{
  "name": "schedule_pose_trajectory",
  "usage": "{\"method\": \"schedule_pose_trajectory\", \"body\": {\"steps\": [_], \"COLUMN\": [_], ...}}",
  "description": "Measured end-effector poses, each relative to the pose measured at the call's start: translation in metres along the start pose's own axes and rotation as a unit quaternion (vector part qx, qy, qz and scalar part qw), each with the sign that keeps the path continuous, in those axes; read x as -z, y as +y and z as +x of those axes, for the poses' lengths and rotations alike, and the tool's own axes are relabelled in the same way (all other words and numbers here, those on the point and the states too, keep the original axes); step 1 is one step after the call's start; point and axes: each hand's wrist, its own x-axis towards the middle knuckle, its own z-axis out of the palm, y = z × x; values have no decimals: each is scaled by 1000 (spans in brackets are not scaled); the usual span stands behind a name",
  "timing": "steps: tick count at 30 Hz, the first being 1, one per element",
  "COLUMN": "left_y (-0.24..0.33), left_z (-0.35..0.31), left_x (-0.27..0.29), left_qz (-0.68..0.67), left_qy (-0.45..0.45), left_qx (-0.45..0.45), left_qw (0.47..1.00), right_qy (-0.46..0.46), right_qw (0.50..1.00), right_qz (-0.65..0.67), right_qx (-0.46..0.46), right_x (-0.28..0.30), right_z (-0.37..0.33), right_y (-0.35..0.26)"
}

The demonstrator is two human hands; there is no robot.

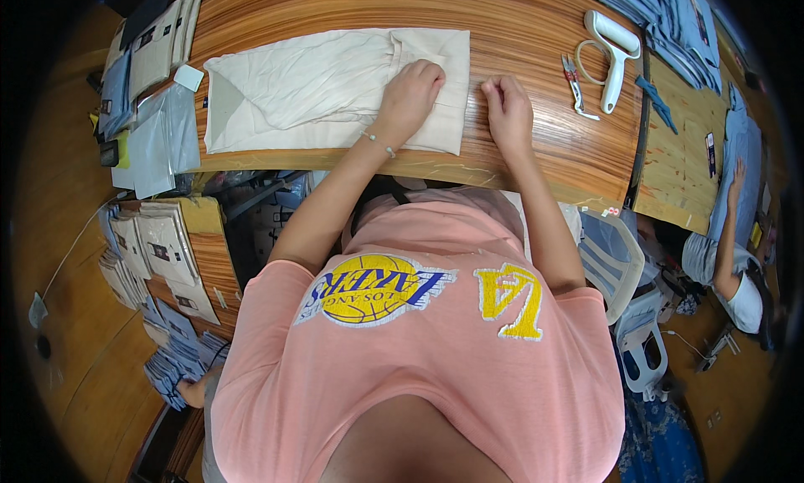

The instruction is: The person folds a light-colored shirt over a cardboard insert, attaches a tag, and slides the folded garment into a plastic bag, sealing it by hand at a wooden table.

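A cream cloth garment (293,85), folded into a long flat shape, lies along the near edge of the wooden table. Wrinkles run across its middle, and a folded-over layer shows at its right end. My left hand (412,100) rests on that right part with its fingers curled in against the cloth. Whether fabric is pinched between them is hidden. Just right of the garment, apart from it, my right hand (509,110) is held over the table, fingers bent and closed, with nothing visible in them.
On the right of the table lie a white lint roller (615,60) and small thread snips (576,85). Folded blue garments (670,23) pile up beyond. Clear plastic bags (159,140) and packed garments (163,39) are at left. Another person's arm (730,223) reaches in at far right.
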Motion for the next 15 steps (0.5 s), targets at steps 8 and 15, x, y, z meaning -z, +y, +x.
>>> {"method": "schedule_pose_trajectory", "body": {"steps": [8, 15], "left_y": [1, 0], "left_z": [5, 9], "left_x": [-12, -12], "left_qz": [10, 60], "left_qy": [1, -29], "left_qx": [-71, -95], "left_qw": [997, 993], "right_qy": [-104, -31], "right_qw": [992, 985], "right_qz": [-64, -144], "right_qx": [43, 90], "right_x": [4, -15], "right_z": [-9, 1], "right_y": [-5, -4]}}
